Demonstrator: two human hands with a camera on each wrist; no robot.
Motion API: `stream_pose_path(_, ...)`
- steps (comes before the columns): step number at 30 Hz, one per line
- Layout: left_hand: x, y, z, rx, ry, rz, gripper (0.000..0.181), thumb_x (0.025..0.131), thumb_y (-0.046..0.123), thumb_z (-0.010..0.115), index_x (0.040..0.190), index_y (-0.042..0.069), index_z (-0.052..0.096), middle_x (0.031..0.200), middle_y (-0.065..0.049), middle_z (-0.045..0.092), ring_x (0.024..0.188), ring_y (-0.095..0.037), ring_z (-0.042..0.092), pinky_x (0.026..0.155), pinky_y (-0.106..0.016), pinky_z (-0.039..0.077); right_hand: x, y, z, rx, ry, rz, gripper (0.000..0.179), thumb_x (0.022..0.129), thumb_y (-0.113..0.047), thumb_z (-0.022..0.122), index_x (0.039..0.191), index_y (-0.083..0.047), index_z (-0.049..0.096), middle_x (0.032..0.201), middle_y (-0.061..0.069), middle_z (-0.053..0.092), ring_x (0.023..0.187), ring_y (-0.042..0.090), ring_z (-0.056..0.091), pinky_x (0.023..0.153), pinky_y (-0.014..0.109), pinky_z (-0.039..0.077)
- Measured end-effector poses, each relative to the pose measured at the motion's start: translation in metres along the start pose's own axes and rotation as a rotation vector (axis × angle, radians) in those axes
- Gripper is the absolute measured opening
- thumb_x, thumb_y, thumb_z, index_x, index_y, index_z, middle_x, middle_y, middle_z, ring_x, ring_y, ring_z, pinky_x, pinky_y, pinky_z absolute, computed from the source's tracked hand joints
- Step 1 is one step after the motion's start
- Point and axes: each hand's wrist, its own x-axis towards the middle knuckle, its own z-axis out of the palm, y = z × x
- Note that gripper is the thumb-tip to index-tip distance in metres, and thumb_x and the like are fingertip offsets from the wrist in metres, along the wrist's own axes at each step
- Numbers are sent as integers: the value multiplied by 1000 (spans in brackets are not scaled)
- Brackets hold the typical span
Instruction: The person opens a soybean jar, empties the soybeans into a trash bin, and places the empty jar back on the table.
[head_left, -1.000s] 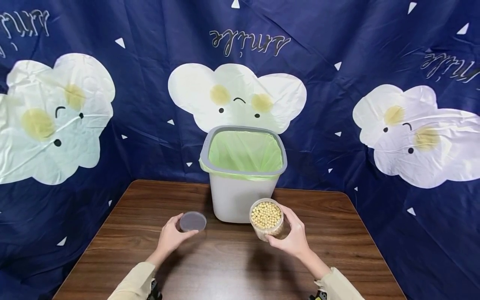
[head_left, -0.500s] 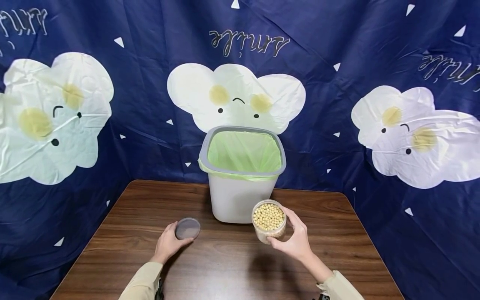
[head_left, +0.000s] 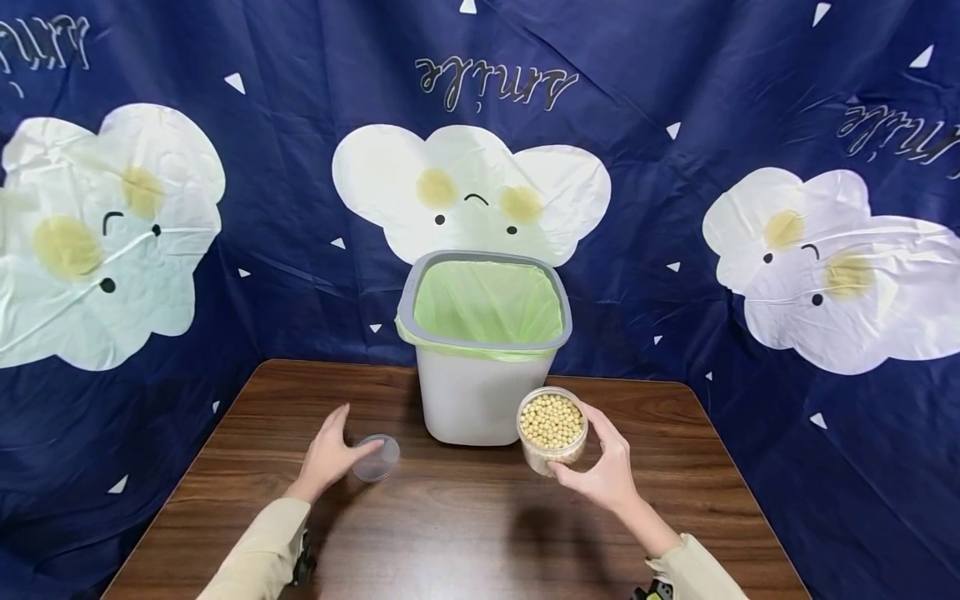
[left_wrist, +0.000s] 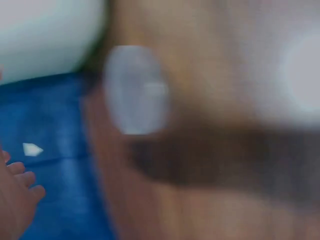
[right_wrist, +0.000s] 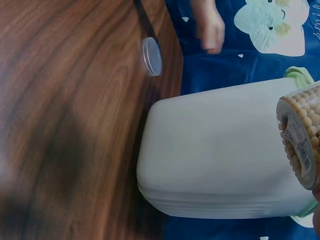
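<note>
My right hand (head_left: 609, 473) grips a clear round jar (head_left: 553, 457) full of pale yellow soybeans, its top uncovered, held above the table in front of the bin. The right wrist view shows the jar's labelled base (right_wrist: 299, 145) at the right edge. On the table at the left lies a round translucent lid (head_left: 381, 468). Just left of and above it hovers my left hand (head_left: 324, 460), fingers extended and holding nothing. The left wrist view is blurred, with the lid (left_wrist: 136, 92) lying apart from the fingers (left_wrist: 26, 179).
A light grey bin (head_left: 476, 400) with a green liner (head_left: 487, 304) stands at the back middle of the brown wooden table (head_left: 435, 533). Dark blue cloth (head_left: 645, 67) with white cloud prints surrounds the table on three sides.
My left hand has set the lid down on the table, let go and lifted away to the left. The right hand has shifted slightly to the right with the jar.
</note>
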Motion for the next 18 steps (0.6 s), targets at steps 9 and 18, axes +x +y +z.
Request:
stream_pose_path(9, 61, 98, -78, -111, 51, 216, 99, 74, 50, 69, 146, 8, 16, 148, -17, 20, 134, -34, 20, 104, -51, 22, 12, -1, -10, -19, 24, -19, 72, 43, 2, 77, 108, 19, 52, 102, 31, 57, 99, 18, 56, 87, 13, 41)
stream_pose_path(18, 87, 140, -88, 11, -85, 336, 103, 75, 60, 61, 145, 3, 12, 151, -14, 7, 138, -26, 6, 108, -48, 16, 25, -2, -14, -14, 48, -83, 71, 43, 0, 76, 107, 20, 52, 101, 33, 57, 96, 22, 57, 85, 13, 42)
